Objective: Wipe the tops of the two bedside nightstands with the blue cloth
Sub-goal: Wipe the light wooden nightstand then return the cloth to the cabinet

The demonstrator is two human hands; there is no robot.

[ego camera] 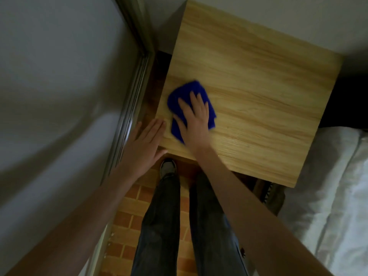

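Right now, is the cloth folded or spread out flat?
Folded: the cloth lies as a small layered pad under the right hand on the nightstand.

right hand (pixel 194 120) presses the blue cloth (pixel 186 92) flat on the nightstand (pixel 258 86); left hand (pixel 144 144) seemingly rests on its corner.

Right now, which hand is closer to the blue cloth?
Right. The right hand lies flat on the blue cloth, pressing it onto the nightstand. The left hand rests at the nightstand's corner, just left of the cloth.
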